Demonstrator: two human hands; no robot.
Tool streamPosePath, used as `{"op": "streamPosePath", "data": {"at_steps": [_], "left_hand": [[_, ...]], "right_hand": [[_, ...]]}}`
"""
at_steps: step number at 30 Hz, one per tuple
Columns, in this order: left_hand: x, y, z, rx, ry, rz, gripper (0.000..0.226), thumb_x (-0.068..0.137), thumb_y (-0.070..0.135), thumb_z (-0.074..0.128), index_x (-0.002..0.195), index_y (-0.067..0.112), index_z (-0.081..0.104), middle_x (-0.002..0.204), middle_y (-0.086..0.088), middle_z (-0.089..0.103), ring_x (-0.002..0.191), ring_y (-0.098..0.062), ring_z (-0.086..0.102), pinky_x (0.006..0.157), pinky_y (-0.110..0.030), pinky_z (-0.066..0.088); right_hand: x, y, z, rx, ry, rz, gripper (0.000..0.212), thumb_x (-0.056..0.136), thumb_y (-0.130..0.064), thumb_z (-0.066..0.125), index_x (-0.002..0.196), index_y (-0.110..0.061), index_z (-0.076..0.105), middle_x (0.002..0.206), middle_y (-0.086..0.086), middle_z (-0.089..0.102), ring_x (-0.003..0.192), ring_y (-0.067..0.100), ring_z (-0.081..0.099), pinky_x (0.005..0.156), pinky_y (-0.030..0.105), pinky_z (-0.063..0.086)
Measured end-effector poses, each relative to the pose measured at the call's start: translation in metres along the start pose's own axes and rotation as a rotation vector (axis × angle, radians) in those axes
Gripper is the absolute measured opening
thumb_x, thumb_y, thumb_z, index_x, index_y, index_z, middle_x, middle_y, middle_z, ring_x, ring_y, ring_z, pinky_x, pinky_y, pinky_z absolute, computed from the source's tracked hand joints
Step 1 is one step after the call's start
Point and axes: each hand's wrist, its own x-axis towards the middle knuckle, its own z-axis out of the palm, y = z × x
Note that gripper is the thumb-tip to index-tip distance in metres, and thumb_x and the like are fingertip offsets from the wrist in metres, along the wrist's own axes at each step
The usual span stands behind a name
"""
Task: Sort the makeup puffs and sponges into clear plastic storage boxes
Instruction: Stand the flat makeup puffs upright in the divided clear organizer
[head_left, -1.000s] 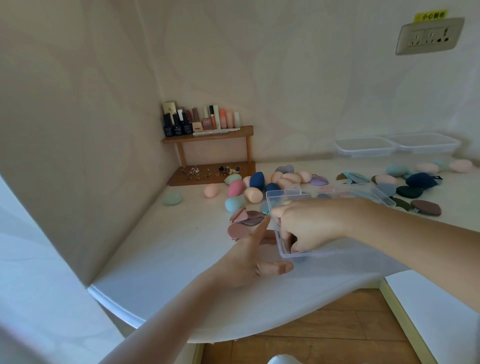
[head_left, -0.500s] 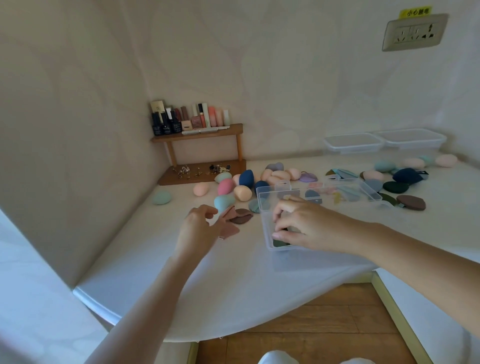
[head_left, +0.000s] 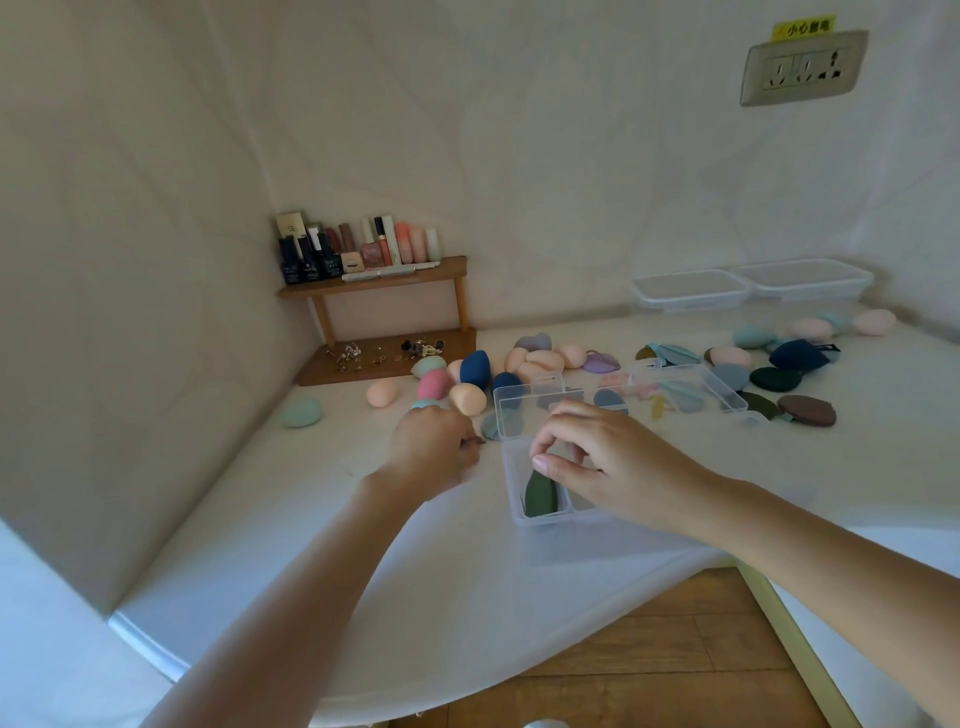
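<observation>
Loosely curled right hand (head_left: 597, 457) holding nothing over the clear box (head_left: 550, 519), dark green puff (head_left: 540, 493) on edge in its near-left compartment, left hand (head_left: 434, 447) fingers-down just beside the box, grip impossible to tell, egg sponges (head_left: 467, 397) behind on white table (head_left: 311, 519)

The left hand (head_left: 434, 449) hides whatever its fingers curl on (perhaps a dark puff (head_left: 479, 440)); the right hand (head_left: 608, 462) masks 1 compartment of the clear box (head_left: 511, 499) beneath it.
</observation>
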Motion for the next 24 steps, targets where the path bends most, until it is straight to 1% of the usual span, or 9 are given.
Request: {"op": "streamPosePath", "data": {"at_steps": [2, 5, 7, 10, 12, 15, 18, 20, 24], "left_hand": [[-0.007, -0.004, -0.006, -0.103, 0.093, 0.03, 0.014, 0.089, 0.021, 0.055, 0.095, 0.019, 0.068, 0.079, 0.0, 0.056, 0.071, -0.019, 0.05, 0.05, -0.022, 0.032], [-0.02, -0.011, -0.019, -0.543, 0.4, -0.069, 0.012, 0.087, 0.017, 0.06, 0.091, 0.017, 0.071, 0.081, -0.001, 0.062, 0.072, -0.016, 0.053, 0.054, -0.015, 0.035], [-0.026, -0.009, -0.029, -0.821, 0.477, -0.136, 0.013, 0.088, 0.013, 0.06, 0.092, 0.017, 0.071, 0.08, 0.001, 0.065, 0.068, -0.007, 0.054, 0.056, -0.012, 0.04], [-0.035, 0.001, -0.04, -1.304, 0.309, -0.169, 0.015, 0.093, 0.01, 0.055, 0.089, 0.012, 0.068, 0.068, -0.003, 0.06, 0.052, -0.003, 0.051, 0.051, -0.012, 0.044], [-0.04, 0.007, -0.044, -1.503, 0.18, -0.126, 0.016, 0.094, 0.009, 0.053, 0.087, 0.005, 0.068, 0.065, -0.007, 0.057, 0.051, -0.006, 0.049, 0.049, -0.013, 0.043], [-0.045, 0.016, -0.044, -1.624, 0.064, 0.014, 0.018, 0.094, 0.005, 0.051, 0.084, 0.003, 0.066, 0.057, -0.002, 0.057, 0.049, -0.007, 0.049, 0.047, -0.013, 0.041], [-0.048, 0.017, -0.042, -1.594, 0.005, 0.066, 0.015, 0.093, 0.007, 0.052, 0.089, 0.002, 0.066, 0.062, -0.002, 0.06, 0.049, -0.006, 0.05, 0.047, -0.013, 0.04], [-0.047, 0.016, -0.036, -1.482, -0.055, -0.031, 0.013, 0.093, 0.012, 0.055, 0.093, 0.004, 0.066, 0.07, -0.004, 0.06, 0.052, -0.008, 0.051, 0.05, -0.015, 0.043], [-0.046, 0.011, -0.027, -1.324, -0.406, -0.188, 0.017, 0.092, 0.02, 0.058, 0.099, 0.005, 0.061, 0.076, -0.007, 0.058, 0.057, -0.013, 0.057, 0.057, -0.02, 0.05]], "right_hand": [[0.001, 0.001, 0.0, 0.033, 0.034, 0.001, 0.013, 0.093, -0.032, 0.054, 0.091, -0.021, 0.062, 0.086, -0.019, 0.049, 0.075, 0.011, 0.05, 0.067, 0.019, 0.039], [0.002, 0.002, -0.001, 0.106, 0.092, 0.035, 0.009, 0.092, -0.026, 0.056, 0.093, -0.022, 0.064, 0.088, -0.015, 0.058, 0.078, 0.008, 0.054, 0.068, 0.022, 0.045], [0.005, 0.003, -0.001, 0.174, 0.152, 0.091, 0.011, 0.091, -0.025, 0.06, 0.1, -0.022, 0.064, 0.093, -0.011, 0.063, 0.081, 0.004, 0.056, 0.069, 0.016, 0.046], [0.013, 0.0, -0.008, 0.311, 0.224, 0.163, 0.025, 0.088, -0.029, 0.064, 0.112, -0.022, 0.06, 0.1, -0.008, 0.063, 0.085, -0.001, 0.059, 0.076, 0.01, 0.046], [0.018, -0.007, -0.013, 0.402, 0.228, 0.163, 0.032, 0.087, -0.029, 0.065, 0.117, -0.021, 0.058, 0.101, -0.003, 0.064, 0.087, 0.006, 0.064, 0.079, 0.02, 0.052], [0.021, -0.021, -0.025, 0.438, 0.199, 0.135, 0.028, 0.088, -0.019, 0.065, 0.115, -0.019, 0.057, 0.089, 0.003, 0.066, 0.068, 0.01, 0.066, 0.063, 0.023, 0.055], [0.022, -0.029, -0.032, 0.283, 0.158, 0.149, 0.02, 0.086, -0.016, 0.065, 0.105, -0.02, 0.057, 0.069, 0.001, 0.065, 0.052, 0.005, 0.06, 0.062, 0.024, 0.049], [0.022, -0.032, -0.031, 0.215, 0.095, 0.187, 0.014, 0.085, -0.019, 0.064, 0.097, -0.02, 0.058, 0.06, -0.002, 0.063, 0.051, 0.005, 0.056, 0.068, 0.028, 0.045], [0.026, -0.031, -0.013, 0.04, 0.042, 0.257, 0.014, 0.08, -0.019, 0.069, 0.087, -0.02, 0.056, 0.062, -0.009, 0.052, 0.059, 0.001, 0.046, 0.064, 0.025, 0.035]]}}
